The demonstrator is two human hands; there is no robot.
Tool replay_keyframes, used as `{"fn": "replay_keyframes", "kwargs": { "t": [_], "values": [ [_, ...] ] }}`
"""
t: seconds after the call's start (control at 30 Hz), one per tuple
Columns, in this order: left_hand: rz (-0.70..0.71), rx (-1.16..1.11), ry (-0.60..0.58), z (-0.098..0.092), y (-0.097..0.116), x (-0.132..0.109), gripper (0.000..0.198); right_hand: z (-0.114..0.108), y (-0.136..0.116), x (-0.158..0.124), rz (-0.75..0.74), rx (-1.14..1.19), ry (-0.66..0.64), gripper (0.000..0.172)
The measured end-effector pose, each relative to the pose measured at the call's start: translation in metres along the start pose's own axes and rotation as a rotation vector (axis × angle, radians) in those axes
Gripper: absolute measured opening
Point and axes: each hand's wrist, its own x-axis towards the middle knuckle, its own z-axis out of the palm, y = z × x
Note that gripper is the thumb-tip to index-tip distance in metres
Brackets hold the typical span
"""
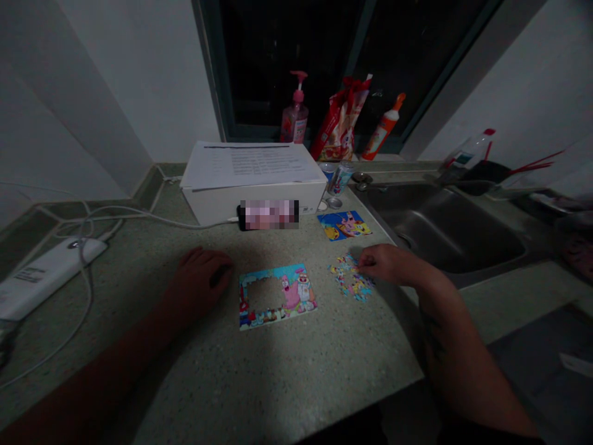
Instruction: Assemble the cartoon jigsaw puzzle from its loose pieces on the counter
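Observation:
A partly assembled jigsaw puzzle [296, 296] with cartoon figures lies on the counter, its frame joined around a bare gap at centre left. Just left of it my left hand [201, 275] rests on the counter, fingers loosely curled, a dark gap between thumb and fingers, nothing visible in it. To the puzzle's right is a heap of loose puzzle pieces [354, 284]. My right hand [382, 262] reaches in at the heap's right edge with thumb and fingertips pinched together; whatever is between them is hidden. Behind the heap lies a blue cartoon picture card [345, 225].
A phone [269, 215] on a cable leans against a white box [254, 194] topped with printed paper [254, 164]. Cans [340, 179] stand beside it. A sink [445, 222] is at right, a white power strip [50, 272] at left. Bottles [294, 120] line the windowsill.

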Motion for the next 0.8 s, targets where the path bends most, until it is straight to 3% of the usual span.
{"fn": "replay_keyframes", "kwargs": {
  "t": [0.8],
  "values": [
    [0.013,0.016,-0.011,0.000,0.000,0.000,0.025,-0.002,-0.009,-0.001,-0.028,0.042,-0.010,0.020]
  ]
}}
